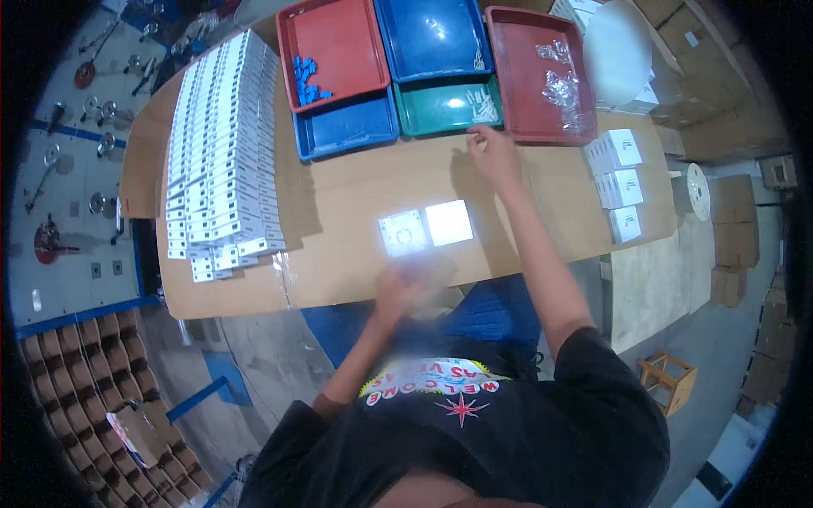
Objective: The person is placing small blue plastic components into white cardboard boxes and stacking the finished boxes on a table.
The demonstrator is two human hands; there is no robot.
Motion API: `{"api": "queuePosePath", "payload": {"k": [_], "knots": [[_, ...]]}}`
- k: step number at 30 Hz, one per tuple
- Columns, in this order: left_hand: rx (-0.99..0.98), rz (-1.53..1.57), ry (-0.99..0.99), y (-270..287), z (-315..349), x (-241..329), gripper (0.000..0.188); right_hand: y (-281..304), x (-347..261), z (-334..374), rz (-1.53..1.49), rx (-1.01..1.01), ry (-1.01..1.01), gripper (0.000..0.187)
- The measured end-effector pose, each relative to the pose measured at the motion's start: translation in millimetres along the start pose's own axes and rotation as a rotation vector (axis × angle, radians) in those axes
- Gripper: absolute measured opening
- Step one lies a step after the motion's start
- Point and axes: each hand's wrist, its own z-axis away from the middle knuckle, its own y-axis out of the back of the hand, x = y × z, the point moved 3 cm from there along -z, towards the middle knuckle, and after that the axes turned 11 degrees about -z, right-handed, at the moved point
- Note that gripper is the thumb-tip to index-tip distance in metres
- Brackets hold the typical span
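Observation:
My right hand (494, 154) is at the front edge of a green tray (423, 129), which holds several slim white pieces (481, 106). Its thumb and fingertips come together in a pinch; whether anything small is between them does not show. My left hand (401, 289) is smeared by motion at the table's near edge, so its fingers cannot be read. Just beyond it lie two flat white squares side by side: a patterned square (404, 234) on the left and a plain, bright square (449, 223) on the right.
Stacked white boxes (224, 144) fill the table's left side, with smaller box stacks (622, 186) at the right. Behind are a red tray (334, 42) with blue pieces, blue trays (432, 38), and another red tray (529, 85) with clear bags. Cardboard (356, 284) covers the tabletop.

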Motion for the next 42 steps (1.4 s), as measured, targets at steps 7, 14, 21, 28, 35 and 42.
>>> {"api": "queuePosePath", "payload": {"k": [7,14,21,28,35,42], "knots": [[0.025,-0.052,-0.111,-13,-1,-23,0.034,-20,35,-77,0.298,0.032,-0.021,0.019],[-0.007,-0.078,-0.020,-16,-3,-25,0.035,-40,55,-95,0.417,0.019,-0.031,0.019],[-0.005,0.014,0.026,-13,-5,-16,0.036,-38,52,-94,0.411,0.021,-0.082,0.018],[-0.001,0.084,0.060,-13,-6,-17,0.036,-38,52,-92,0.373,0.031,-0.051,0.019],[0.004,0.061,0.034,-14,-5,-13,0.037,-40,61,-101,0.402,-0.056,-0.046,0.019],[-0.024,0.114,0.085,-15,0,-17,0.036,-23,38,-66,0.161,0.146,0.079,0.022]]}}
